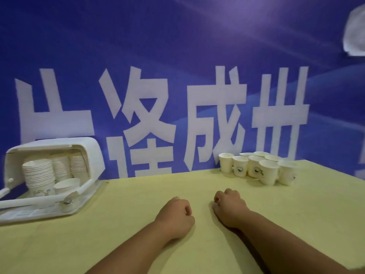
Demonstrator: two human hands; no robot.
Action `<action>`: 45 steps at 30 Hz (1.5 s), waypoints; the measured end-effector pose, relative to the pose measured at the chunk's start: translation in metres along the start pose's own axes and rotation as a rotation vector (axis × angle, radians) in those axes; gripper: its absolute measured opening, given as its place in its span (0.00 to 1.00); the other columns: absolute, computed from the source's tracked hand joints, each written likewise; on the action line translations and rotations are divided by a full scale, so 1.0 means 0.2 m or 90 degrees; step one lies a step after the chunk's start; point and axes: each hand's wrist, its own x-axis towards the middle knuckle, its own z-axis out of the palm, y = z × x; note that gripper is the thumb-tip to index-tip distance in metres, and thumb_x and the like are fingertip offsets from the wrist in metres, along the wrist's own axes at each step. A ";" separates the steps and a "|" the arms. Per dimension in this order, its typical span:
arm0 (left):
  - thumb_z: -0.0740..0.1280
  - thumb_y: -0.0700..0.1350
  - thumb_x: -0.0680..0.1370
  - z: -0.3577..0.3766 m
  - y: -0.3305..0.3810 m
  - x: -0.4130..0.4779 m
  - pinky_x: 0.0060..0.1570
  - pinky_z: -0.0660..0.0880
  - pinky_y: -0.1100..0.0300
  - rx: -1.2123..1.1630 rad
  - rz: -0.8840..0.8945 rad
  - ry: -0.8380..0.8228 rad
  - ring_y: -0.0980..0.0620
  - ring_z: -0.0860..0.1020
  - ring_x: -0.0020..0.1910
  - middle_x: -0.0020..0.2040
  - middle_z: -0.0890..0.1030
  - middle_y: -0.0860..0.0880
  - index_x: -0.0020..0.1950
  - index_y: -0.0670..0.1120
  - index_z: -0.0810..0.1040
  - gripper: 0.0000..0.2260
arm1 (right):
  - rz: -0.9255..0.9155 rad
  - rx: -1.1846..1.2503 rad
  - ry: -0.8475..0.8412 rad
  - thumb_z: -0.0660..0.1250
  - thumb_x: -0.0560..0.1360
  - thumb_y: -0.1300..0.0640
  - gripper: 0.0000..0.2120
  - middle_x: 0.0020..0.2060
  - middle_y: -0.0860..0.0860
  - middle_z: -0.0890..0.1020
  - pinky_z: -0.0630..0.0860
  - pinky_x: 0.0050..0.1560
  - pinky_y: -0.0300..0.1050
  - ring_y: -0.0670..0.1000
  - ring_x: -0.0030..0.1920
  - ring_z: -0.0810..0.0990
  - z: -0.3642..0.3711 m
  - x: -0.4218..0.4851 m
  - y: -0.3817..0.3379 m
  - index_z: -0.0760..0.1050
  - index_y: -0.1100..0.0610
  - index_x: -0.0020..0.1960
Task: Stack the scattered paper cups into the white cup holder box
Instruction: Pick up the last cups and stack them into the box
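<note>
Nearest me, both forearms lie on the yellow-green table (102,230). My left hand (175,216) and right hand (230,208) rest on it side by side, each with fingers curled into a fist and gripping nothing. Farther out on the left sits the white cup holder box (88,155), open toward me, with stacked cups (38,173) inside. At the far right, the loose paper cups (254,169) stand upright in a tight cluster. Behind everything I see a blue banner (177,46) with large white characters.
</note>
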 end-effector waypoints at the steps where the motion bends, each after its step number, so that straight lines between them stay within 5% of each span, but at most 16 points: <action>1: 0.67 0.47 0.76 0.05 0.06 0.02 0.54 0.76 0.58 -0.011 0.015 -0.003 0.54 0.77 0.50 0.52 0.73 0.55 0.49 0.52 0.80 0.04 | 0.028 -0.004 0.004 0.58 0.81 0.41 0.20 0.64 0.52 0.73 0.74 0.63 0.52 0.54 0.63 0.70 -0.02 -0.01 0.10 0.70 0.47 0.69; 7: 0.57 0.36 0.79 0.30 0.33 0.20 0.61 0.74 0.53 0.040 0.120 -0.008 0.49 0.76 0.57 0.60 0.72 0.53 0.63 0.54 0.75 0.19 | 0.161 0.067 0.063 0.63 0.78 0.36 0.42 0.68 0.57 0.69 0.71 0.67 0.54 0.58 0.68 0.67 -0.10 0.03 0.56 0.43 0.46 0.82; 11: 0.56 0.36 0.80 0.30 0.43 0.35 0.68 0.70 0.55 0.150 0.162 -0.033 0.49 0.72 0.70 0.72 0.71 0.53 0.79 0.57 0.61 0.30 | 0.176 0.141 0.096 0.69 0.76 0.37 0.55 0.68 0.60 0.68 0.69 0.67 0.54 0.59 0.68 0.67 -0.13 0.13 0.71 0.25 0.39 0.77; 15: 0.59 0.35 0.78 0.35 0.51 0.52 0.64 0.75 0.51 0.158 0.128 -0.050 0.48 0.75 0.65 0.68 0.75 0.51 0.83 0.61 0.48 0.39 | 0.185 0.156 0.129 0.71 0.74 0.37 0.60 0.63 0.59 0.71 0.74 0.63 0.52 0.58 0.65 0.71 -0.11 0.30 0.78 0.18 0.39 0.73; 18: 0.61 0.36 0.78 0.39 0.58 0.67 0.58 0.78 0.50 0.163 0.129 -0.043 0.49 0.78 0.57 0.63 0.77 0.51 0.82 0.64 0.40 0.44 | 0.209 0.175 0.173 0.71 0.74 0.38 0.59 0.62 0.57 0.71 0.77 0.60 0.52 0.57 0.63 0.73 -0.08 0.39 0.81 0.22 0.40 0.75; 22: 0.61 0.36 0.76 0.46 0.65 0.86 0.44 0.78 0.52 0.208 0.156 -0.022 0.49 0.78 0.47 0.73 0.72 0.51 0.80 0.65 0.32 0.47 | 0.203 0.237 0.250 0.71 0.75 0.45 0.46 0.62 0.55 0.69 0.76 0.60 0.54 0.57 0.64 0.72 -0.02 0.42 0.83 0.40 0.40 0.78; 27: 0.59 0.37 0.79 0.53 0.73 1.05 0.39 0.77 0.54 0.193 0.105 0.011 0.50 0.78 0.43 0.55 0.76 0.49 0.81 0.61 0.32 0.44 | 0.196 0.289 0.358 0.66 0.77 0.57 0.22 0.50 0.51 0.66 0.74 0.50 0.50 0.57 0.51 0.73 -0.02 0.43 0.84 0.58 0.49 0.64; 30: 0.59 0.40 0.80 0.55 0.74 1.12 0.40 0.78 0.53 0.125 0.053 0.033 0.50 0.80 0.44 0.52 0.78 0.49 0.82 0.62 0.38 0.40 | 0.200 0.262 0.404 0.64 0.77 0.59 0.14 0.48 0.50 0.64 0.69 0.45 0.46 0.57 0.50 0.73 -0.02 0.42 0.84 0.62 0.54 0.59; 33: 0.60 0.40 0.79 0.54 0.71 1.13 0.43 0.80 0.50 0.107 0.043 0.087 0.49 0.79 0.44 0.49 0.78 0.51 0.72 0.57 0.60 0.24 | 0.250 0.204 0.407 0.63 0.79 0.58 0.09 0.51 0.53 0.68 0.71 0.47 0.48 0.57 0.56 0.71 -0.02 0.42 0.83 0.66 0.56 0.57; 35: 0.60 0.41 0.80 0.52 0.67 1.10 0.44 0.79 0.52 0.123 0.054 0.093 0.51 0.77 0.43 0.47 0.77 0.53 0.62 0.54 0.69 0.13 | 0.275 0.168 0.395 0.63 0.79 0.57 0.08 0.55 0.54 0.70 0.72 0.51 0.47 0.57 0.60 0.69 -0.04 0.41 0.82 0.69 0.57 0.57; 38: 0.60 0.42 0.81 0.50 0.60 1.03 0.45 0.77 0.56 0.094 0.061 0.125 0.52 0.77 0.46 0.52 0.80 0.55 0.57 0.55 0.74 0.10 | 0.289 0.169 0.388 0.63 0.78 0.55 0.10 0.57 0.54 0.71 0.74 0.53 0.49 0.56 0.61 0.68 -0.06 0.38 0.80 0.71 0.57 0.57; 45: 0.70 0.53 0.78 0.28 0.38 0.77 0.49 0.78 0.57 0.086 0.075 0.170 0.52 0.79 0.52 0.56 0.81 0.58 0.61 0.58 0.75 0.13 | 0.221 0.158 0.409 0.71 0.75 0.42 0.23 0.62 0.48 0.74 0.76 0.56 0.47 0.50 0.63 0.69 -0.13 0.30 0.67 0.74 0.52 0.65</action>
